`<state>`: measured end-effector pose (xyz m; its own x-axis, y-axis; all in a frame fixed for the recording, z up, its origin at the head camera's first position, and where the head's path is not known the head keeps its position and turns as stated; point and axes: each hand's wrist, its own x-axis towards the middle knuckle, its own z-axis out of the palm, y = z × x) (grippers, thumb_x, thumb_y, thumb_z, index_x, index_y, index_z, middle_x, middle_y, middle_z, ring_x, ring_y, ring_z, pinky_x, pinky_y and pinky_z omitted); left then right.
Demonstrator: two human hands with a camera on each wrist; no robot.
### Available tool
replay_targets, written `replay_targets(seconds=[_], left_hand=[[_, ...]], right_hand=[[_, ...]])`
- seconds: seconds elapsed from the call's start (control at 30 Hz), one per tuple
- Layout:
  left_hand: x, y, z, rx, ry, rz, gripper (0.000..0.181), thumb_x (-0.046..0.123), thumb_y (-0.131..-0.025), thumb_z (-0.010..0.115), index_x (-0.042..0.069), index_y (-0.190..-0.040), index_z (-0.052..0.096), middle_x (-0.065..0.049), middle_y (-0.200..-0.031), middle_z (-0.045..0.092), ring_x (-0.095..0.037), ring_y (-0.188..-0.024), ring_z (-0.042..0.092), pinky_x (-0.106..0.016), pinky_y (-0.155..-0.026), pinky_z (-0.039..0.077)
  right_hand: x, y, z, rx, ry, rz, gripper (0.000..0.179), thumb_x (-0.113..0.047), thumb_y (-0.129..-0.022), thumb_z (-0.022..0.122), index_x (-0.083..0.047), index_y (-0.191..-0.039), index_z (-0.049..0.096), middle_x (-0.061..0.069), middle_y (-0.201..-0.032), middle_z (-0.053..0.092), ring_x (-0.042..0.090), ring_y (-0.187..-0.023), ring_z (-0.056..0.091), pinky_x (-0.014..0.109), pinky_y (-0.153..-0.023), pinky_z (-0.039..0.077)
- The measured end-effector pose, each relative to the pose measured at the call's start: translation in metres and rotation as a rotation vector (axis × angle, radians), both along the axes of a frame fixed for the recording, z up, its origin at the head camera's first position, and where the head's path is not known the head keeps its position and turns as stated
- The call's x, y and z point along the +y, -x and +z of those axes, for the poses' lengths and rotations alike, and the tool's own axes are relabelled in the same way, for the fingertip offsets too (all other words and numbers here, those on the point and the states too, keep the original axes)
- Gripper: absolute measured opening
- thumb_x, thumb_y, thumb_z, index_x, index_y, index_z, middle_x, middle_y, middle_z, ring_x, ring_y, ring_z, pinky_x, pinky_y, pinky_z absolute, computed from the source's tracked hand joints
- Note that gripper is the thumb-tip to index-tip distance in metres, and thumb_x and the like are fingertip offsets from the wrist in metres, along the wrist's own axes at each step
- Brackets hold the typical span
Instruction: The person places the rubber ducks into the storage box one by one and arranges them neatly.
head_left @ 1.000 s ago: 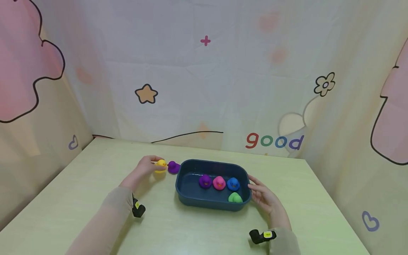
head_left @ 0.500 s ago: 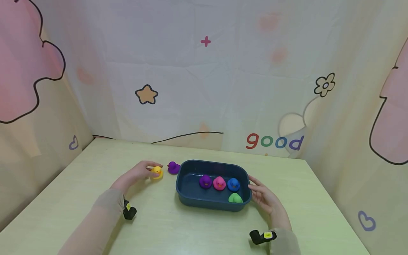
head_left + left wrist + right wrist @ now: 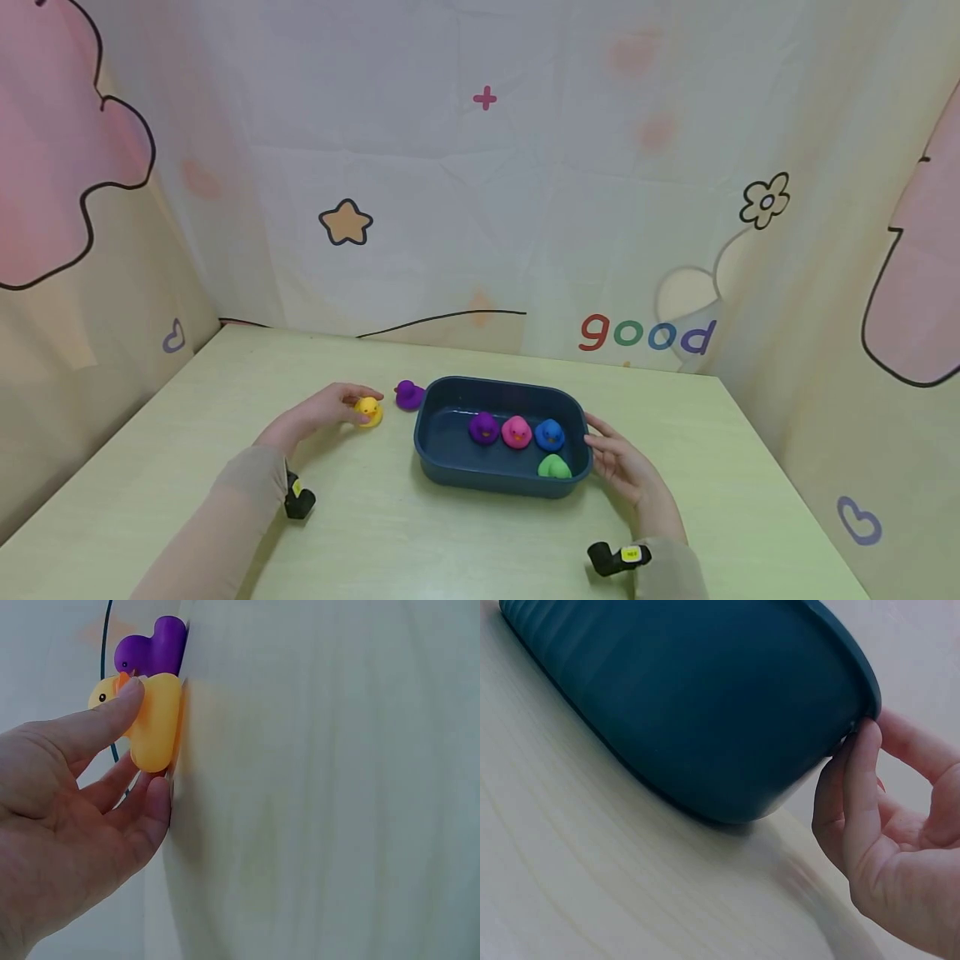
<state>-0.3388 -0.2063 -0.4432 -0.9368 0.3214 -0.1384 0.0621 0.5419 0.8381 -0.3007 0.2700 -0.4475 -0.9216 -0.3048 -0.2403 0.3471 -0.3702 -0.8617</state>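
Note:
Near the left of the table, my left hand (image 3: 326, 406) holds a yellow rubber duck (image 3: 368, 412) between thumb and fingers. The left wrist view shows the thumb (image 3: 112, 716) across the duck's side, its base at or very near the tabletop. A purple rubber duck (image 3: 408, 396) sits just beyond, beside a dark blue basin (image 3: 480, 480). My right hand (image 3: 628, 468) touches the basin's right end; in the right wrist view its fingertips (image 3: 866, 742) rest against the outer wall under the rim.
Inside the basin, another purple duck (image 3: 484, 428), a pink duck (image 3: 517, 432) and a blue duck (image 3: 550, 435) stand in a row. A green duck (image 3: 554, 467) is partly hidden by the front wall. A printed curtain (image 3: 480, 208) hangs behind the pale table (image 3: 375, 533).
My left hand has drawn the yellow duck left and toward me, away from the purple duck outside the basin. The right hand and the basin have stayed put.

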Motion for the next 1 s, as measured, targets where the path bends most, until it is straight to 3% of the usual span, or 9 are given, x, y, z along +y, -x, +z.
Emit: replay_targets(seconds=[0.13, 0.27, 0.43, 0.77, 1.0], left_hand=[[0.001, 0.0, -0.002, 0.034, -0.012, 0.04, 0.06, 0.003, -0.084, 0.073, 0.0, -0.14, 0.049, -0.025, -0.147, 0.043, -0.046, -0.134, 0.04, -0.059, -0.113, 0.029], [0.004, -0.001, -0.003, 0.015, -0.01, 0.081, 0.067, 0.003, -0.079, 0.078, 0.0, -0.14, 0.049, -0.024, -0.147, 0.044, -0.045, -0.132, 0.042, -0.059, -0.114, 0.029], [0.007, -0.001, -0.005, 0.002, 0.006, 0.097, 0.065, 0.004, -0.078, 0.08, -0.001, -0.136, 0.052, -0.025, -0.145, 0.046, -0.044, -0.133, 0.041, -0.059, -0.115, 0.026], [0.013, -0.002, -0.007, -0.013, 0.044, 0.209, 0.052, 0.008, -0.08, 0.079, -0.003, -0.126, 0.056, -0.024, -0.129, 0.056, -0.034, -0.113, 0.052, -0.052, -0.108, 0.039], [0.016, -0.002, -0.007, 0.001, 0.05, 0.228, 0.048, 0.008, -0.081, 0.079, -0.006, -0.121, 0.056, -0.022, -0.119, 0.058, -0.031, -0.106, 0.052, -0.047, -0.102, 0.043]], right_hand=[[0.0, 0.0, -0.001, 0.003, 0.007, 0.002, 0.038, 0.002, -0.1, 0.044, -0.015, -0.134, 0.043, -0.003, -0.106, 0.068, 0.005, -0.084, 0.067, 0.014, -0.073, 0.054], [0.0, 0.001, -0.001, 0.004, 0.005, 0.004, 0.041, 0.002, -0.1, 0.044, -0.014, -0.137, 0.041, -0.003, -0.107, 0.067, 0.005, -0.083, 0.066, 0.014, -0.074, 0.054], [0.001, 0.001, -0.002, 0.006, -0.01, 0.003, 0.047, 0.001, -0.1, 0.045, -0.012, -0.144, 0.034, -0.004, -0.107, 0.067, 0.005, -0.083, 0.066, 0.014, -0.073, 0.054], [0.001, 0.0, -0.001, 0.004, 0.01, 0.006, 0.039, 0.002, -0.1, 0.045, -0.015, -0.135, 0.043, -0.003, -0.108, 0.068, 0.005, -0.083, 0.067, 0.014, -0.074, 0.054], [0.0, 0.0, 0.0, -0.001, 0.021, 0.008, 0.036, 0.002, -0.1, 0.044, -0.016, -0.131, 0.046, -0.002, -0.107, 0.068, 0.006, -0.081, 0.067, 0.014, -0.073, 0.055]])
